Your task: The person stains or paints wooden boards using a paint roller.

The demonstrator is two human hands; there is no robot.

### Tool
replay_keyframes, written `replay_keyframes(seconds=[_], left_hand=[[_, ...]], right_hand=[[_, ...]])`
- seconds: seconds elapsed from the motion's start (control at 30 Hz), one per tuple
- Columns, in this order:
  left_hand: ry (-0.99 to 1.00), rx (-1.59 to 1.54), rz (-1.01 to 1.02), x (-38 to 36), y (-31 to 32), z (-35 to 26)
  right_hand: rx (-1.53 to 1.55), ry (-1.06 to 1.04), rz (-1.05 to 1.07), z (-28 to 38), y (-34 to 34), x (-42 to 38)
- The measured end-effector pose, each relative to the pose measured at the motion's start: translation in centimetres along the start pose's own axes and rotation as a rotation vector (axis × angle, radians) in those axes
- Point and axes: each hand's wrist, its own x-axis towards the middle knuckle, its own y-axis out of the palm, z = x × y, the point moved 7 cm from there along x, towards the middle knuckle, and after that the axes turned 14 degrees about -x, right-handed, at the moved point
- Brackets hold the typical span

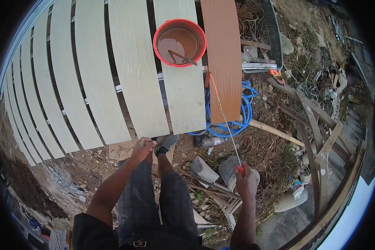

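Note:
My right hand (246, 183) is wrapped round the red handle of a paint roller (225, 114). Its long thin metal rod runs up to the edge of a brown-painted plank (223, 58), and the upper rod is coated orange. The roller head (207, 79) is small and partly hidden at the gap beside that plank. My left hand (143, 148) is closed, fingers curled together, near the lower end of a pale plank (139, 83); I see nothing in it. A red bucket (157, 48) of brown paint stands on the pale planks, with a stick (183, 57) leaning inside.
Several pale planks lie side by side with gaps, on metal supports. Under the brown plank lies a coiled blue hose (248, 106), near a bamboo pole (277, 132) and a plastic bottle (214, 141). Buckets (228, 168) and scrap timber (318, 125) clutter the ground at right.

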Motion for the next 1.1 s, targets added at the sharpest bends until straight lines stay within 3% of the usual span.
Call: replay_keyframes(seconds=[0.27,0.43,0.53,0.67,0.73,0.8,0.9,1.03,1.1], left_hand=[[-0.025,-0.036,0.066,0.3,0.9,-1.7],[-0.019,-0.116,0.038,0.1,0.1,-1.8],[-0.018,-0.11,0.012,0.4,-1.1,-1.1],[-0.023,-0.077,-0.014,0.7,-2.2,-0.6],[-0.027,-0.094,-0.034,0.5,-2.5,-0.6],[-0.035,-0.096,-0.032,0.6,-2.7,-0.1],[-0.043,-0.095,-0.029,0.3,-2.4,0.5],[-0.047,-0.101,-0.022,-0.6,-2.0,-0.3],[-0.05,-0.101,-0.021,-0.6,-2.2,0.0]], right_hand=[[-0.088,-0.033,-0.09,2.2,-1.0,-0.6],[-0.251,-0.046,0.02,3.2,-6.5,1.8],[-0.165,-0.107,-0.033,3.0,-8.9,2.8],[-0.32,-0.058,0.094,3.8,-14.4,5.6],[-0.268,-0.036,0.289,0.8,-15.1,9.2],[-0.056,0.125,0.463,1.5,-17.7,10.0],[-0.009,0.068,0.515,0.5,-18.6,12.0],[-0.124,0.002,0.354,0.5,-15.9,7.4],[-0.035,-0.079,0.215,-2.2,-11.5,4.1]])
